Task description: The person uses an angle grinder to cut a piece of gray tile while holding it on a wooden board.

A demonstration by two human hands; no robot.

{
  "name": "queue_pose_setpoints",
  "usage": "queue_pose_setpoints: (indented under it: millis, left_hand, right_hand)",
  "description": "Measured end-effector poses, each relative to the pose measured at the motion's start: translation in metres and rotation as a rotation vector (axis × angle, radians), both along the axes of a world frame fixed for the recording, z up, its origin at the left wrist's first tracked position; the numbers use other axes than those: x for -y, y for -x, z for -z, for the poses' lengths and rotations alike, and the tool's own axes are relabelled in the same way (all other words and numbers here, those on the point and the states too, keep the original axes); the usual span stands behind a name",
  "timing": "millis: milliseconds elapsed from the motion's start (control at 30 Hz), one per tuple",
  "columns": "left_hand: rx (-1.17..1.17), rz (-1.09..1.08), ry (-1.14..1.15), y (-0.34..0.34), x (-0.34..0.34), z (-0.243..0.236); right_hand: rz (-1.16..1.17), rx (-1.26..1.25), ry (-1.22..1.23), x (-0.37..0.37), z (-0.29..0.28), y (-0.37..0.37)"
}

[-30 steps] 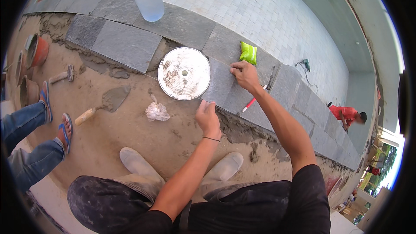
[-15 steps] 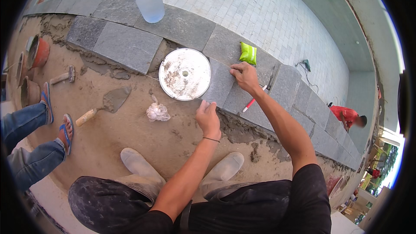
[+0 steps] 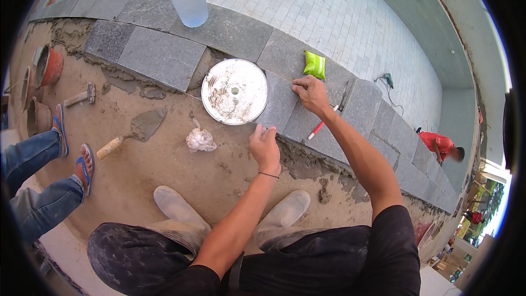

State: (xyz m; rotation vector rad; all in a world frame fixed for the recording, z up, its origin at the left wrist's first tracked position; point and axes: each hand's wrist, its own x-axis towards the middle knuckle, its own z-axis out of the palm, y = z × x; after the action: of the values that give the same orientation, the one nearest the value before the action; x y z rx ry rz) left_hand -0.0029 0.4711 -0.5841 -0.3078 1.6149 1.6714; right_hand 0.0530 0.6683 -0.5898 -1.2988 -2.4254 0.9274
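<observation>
My left hand [image 3: 264, 149] has its fingers closed on the lower edge of a grey stone tile [image 3: 276, 104]. My right hand [image 3: 311, 97] grips the upper part of that tile with bent fingers. A round white metal disc [image 3: 224, 90] with a centre hole lies at the tile's left end. Beside my right hand are a small bright green pouch [image 3: 313, 64] and, lower, a red-and-white marker [image 3: 316, 129]. A crumpled plastic bag [image 3: 200, 140] lies on the sandy ground left of my left hand.
A large water bottle [image 3: 191, 11] stands on the paving [image 3: 148, 55]. At left are a trowel [image 3: 143, 126], a hammer [image 3: 81, 96], buckets [image 3: 46, 66] and another person's feet [image 3: 82, 167]. A co-worker in red [image 3: 441, 145] bends at right near a power tool [image 3: 388, 81].
My hands and the tile have barely moved, along with a slight shift of the whole view. The co-worker in red has moved a little to the right.
</observation>
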Motion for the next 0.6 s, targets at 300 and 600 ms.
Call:
queue_pose_setpoints:
  millis: [300,600]
  left_hand:
    - [-0.054,0.045,0.01,0.0033,0.002,-0.0044]
    - [-0.083,0.065,0.007,0.0028,0.003,-0.0041]
  right_hand:
    - [-0.012,-0.016,0.012,0.0027,-0.0022,-0.0021]
    - [-0.026,-0.012,0.003,0.0026,-0.0033,-0.0028]
